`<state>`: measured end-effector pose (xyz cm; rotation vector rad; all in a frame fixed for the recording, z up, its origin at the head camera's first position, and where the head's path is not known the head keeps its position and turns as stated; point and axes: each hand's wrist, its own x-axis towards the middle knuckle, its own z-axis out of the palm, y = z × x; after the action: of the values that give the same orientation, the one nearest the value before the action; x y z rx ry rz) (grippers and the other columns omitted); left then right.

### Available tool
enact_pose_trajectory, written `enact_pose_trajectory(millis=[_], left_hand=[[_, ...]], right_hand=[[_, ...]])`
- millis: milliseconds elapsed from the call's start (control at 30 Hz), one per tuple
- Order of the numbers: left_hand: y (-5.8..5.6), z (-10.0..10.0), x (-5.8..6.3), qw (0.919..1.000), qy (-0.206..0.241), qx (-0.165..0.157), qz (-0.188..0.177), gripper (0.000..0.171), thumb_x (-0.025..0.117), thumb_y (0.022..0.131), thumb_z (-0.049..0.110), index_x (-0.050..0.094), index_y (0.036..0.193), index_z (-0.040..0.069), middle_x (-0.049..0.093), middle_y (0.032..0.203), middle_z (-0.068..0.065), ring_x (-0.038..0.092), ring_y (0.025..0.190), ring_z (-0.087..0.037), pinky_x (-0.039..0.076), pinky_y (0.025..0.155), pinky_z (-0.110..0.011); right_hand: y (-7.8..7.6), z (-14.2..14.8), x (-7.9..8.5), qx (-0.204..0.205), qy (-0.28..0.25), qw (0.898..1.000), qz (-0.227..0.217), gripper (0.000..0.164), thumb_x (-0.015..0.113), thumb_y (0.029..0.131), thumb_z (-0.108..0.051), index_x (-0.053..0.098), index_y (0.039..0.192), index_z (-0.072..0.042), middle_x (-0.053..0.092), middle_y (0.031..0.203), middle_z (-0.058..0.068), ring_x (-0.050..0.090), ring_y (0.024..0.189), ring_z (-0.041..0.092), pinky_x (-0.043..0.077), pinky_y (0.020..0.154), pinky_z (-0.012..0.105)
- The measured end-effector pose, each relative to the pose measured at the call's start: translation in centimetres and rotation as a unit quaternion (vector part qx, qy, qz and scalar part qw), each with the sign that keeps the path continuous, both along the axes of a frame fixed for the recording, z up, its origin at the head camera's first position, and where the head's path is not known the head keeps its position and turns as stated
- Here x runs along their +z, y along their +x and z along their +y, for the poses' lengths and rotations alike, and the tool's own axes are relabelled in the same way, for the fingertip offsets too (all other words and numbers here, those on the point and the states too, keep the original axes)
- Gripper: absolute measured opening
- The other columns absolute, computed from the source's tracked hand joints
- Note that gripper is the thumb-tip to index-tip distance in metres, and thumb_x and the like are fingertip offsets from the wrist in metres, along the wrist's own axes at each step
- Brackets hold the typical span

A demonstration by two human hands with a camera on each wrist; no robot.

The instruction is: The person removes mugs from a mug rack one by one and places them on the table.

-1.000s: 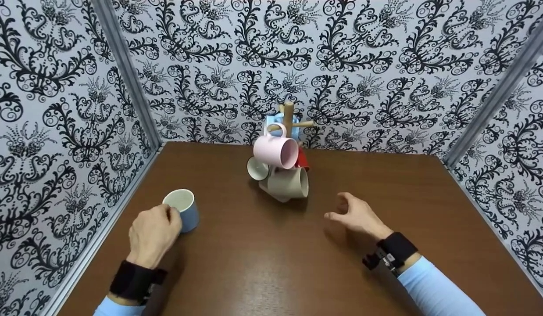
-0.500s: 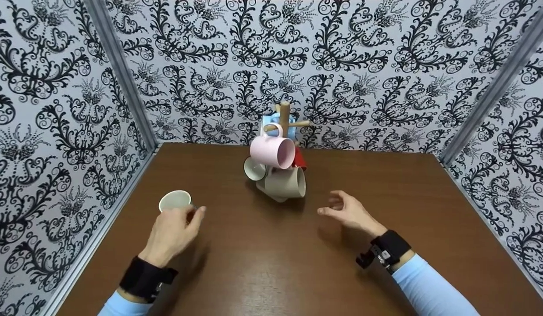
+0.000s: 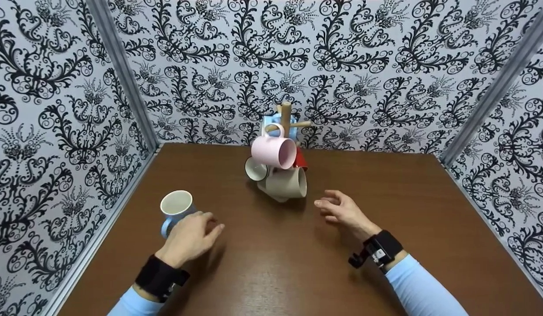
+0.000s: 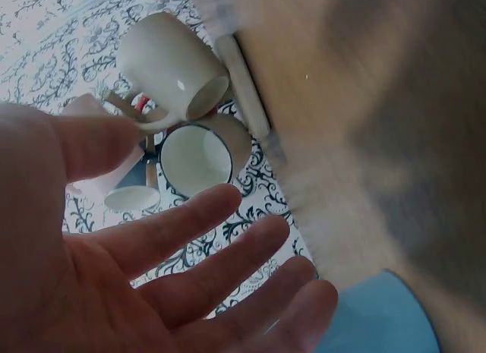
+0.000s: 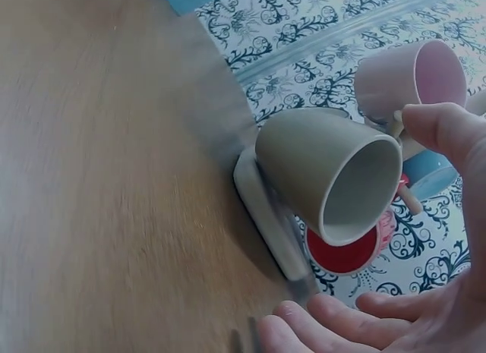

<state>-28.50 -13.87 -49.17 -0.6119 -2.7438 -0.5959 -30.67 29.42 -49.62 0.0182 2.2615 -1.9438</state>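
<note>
A light blue mug (image 3: 176,208) with a white inside stands upright on the brown table (image 3: 262,267) at the left, its handle facing the front. My left hand (image 3: 202,226) lies just right of it with relaxed fingers and holds nothing; the left wrist view shows its open palm (image 4: 114,285). My right hand (image 3: 329,207) hovers open in front of a wooden mug tree (image 3: 287,115). The tree carries a pink mug (image 3: 274,152), a beige mug (image 3: 288,182), a white mug (image 3: 256,169) and a red mug (image 3: 301,159). The right wrist view shows the beige mug (image 5: 326,171) close to my fingers (image 5: 342,323).
Patterned black-and-white walls (image 3: 56,109) close the table in on the left, back and right. Another blue mug (image 3: 270,120) hangs behind the tree's post. The tree's flat base (image 5: 262,216) rests on the table near the back centre.
My left hand has let go of the blue mug and slid to its right; the mug's handle now faces the front. My right hand has drifted slightly left, toward the tree.
</note>
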Motion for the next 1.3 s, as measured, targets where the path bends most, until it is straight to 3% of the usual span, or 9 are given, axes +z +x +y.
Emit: enact_pose_trajectory(millis=[133, 400, 600, 767, 1033, 1167, 1300], left_hand=[[0.1, 0.5, -0.2, 0.9997, -0.024, -0.006, -0.004, 0.034, 0.075, 0.096, 0.037, 0.076, 0.110, 0.006, 0.073, 0.103, -0.011, 0.070, 0.097, -0.035, 0.057, 0.085, -0.051], [0.3, 1.0, -0.1, 0.9989, -0.035, -0.021, -0.023, 0.038, 0.075, 0.097, 0.037, 0.075, 0.116, 0.004, 0.071, 0.105, -0.009, 0.067, 0.096, -0.032, 0.055, 0.084, -0.049], [0.3, 1.2, 0.0, 0.9979, -0.044, -0.026, -0.041, 0.037, 0.076, 0.096, 0.036, 0.075, 0.115, 0.005, 0.072, 0.107, -0.010, 0.068, 0.097, -0.032, 0.056, 0.084, -0.050], [0.3, 1.4, -0.1, 0.9976, -0.046, -0.034, -0.040, 0.037, 0.076, 0.095, 0.036, 0.075, 0.114, 0.004, 0.072, 0.106, -0.011, 0.068, 0.097, -0.035, 0.056, 0.084, -0.050], [0.3, 1.5, -0.3, 0.9974, -0.046, -0.049, -0.026, 0.037, 0.076, 0.094, 0.035, 0.075, 0.112, 0.002, 0.072, 0.102, -0.010, 0.067, 0.095, -0.036, 0.056, 0.083, -0.050], [0.4, 1.5, -0.3, 0.9977, -0.041, -0.052, -0.013, 0.035, 0.076, 0.093, 0.033, 0.075, 0.110, 0.003, 0.072, 0.100, -0.009, 0.066, 0.094, -0.035, 0.055, 0.082, -0.049], [0.5, 1.4, -0.4, 0.9976, -0.040, -0.056, -0.005, 0.032, 0.076, 0.093, 0.032, 0.076, 0.108, 0.003, 0.073, 0.101, -0.010, 0.066, 0.096, -0.034, 0.055, 0.084, -0.048]], right_hand=[[-0.2, -0.4, -0.2, -0.013, -0.035, 0.999, -0.013, 0.089, 0.075, 0.099, -0.029, 0.024, 0.162, 0.006, 0.047, 0.155, 0.030, 0.055, 0.136, 0.046, 0.049, 0.110, 0.054], [-0.5, -0.8, -0.5, -0.035, -0.127, 0.991, -0.010, 0.082, 0.071, 0.101, -0.026, 0.024, 0.163, 0.000, 0.045, 0.157, 0.026, 0.042, 0.147, 0.048, 0.038, 0.119, 0.060], [-0.9, -1.2, -1.0, -0.056, -0.190, 0.980, -0.016, 0.091, 0.069, 0.102, -0.025, 0.010, 0.167, 0.000, 0.034, 0.165, 0.026, 0.033, 0.153, 0.047, 0.033, 0.123, 0.058], [-1.6, -2.1, -1.4, -0.077, -0.247, 0.966, -0.020, 0.095, 0.067, 0.102, -0.025, 0.001, 0.167, -0.001, 0.028, 0.169, 0.025, 0.027, 0.156, 0.046, 0.029, 0.125, 0.056], [-2.3, -4.3, -2.0, -0.120, -0.329, 0.937, -0.015, 0.097, 0.068, 0.098, -0.024, 0.004, 0.167, -0.003, 0.015, 0.171, 0.028, 0.021, 0.158, 0.046, 0.028, 0.126, 0.055], [-2.7, -5.1, -2.0, -0.123, -0.362, 0.924, -0.005, 0.096, 0.069, 0.096, -0.025, 0.007, 0.167, -0.003, 0.013, 0.171, 0.030, 0.022, 0.157, 0.047, 0.026, 0.126, 0.056], [-2.8, -6.1, -1.9, -0.116, -0.379, 0.918, 0.004, 0.093, 0.069, 0.097, -0.027, 0.010, 0.166, -0.003, 0.012, 0.172, 0.029, 0.021, 0.157, 0.047, 0.023, 0.127, 0.056]])
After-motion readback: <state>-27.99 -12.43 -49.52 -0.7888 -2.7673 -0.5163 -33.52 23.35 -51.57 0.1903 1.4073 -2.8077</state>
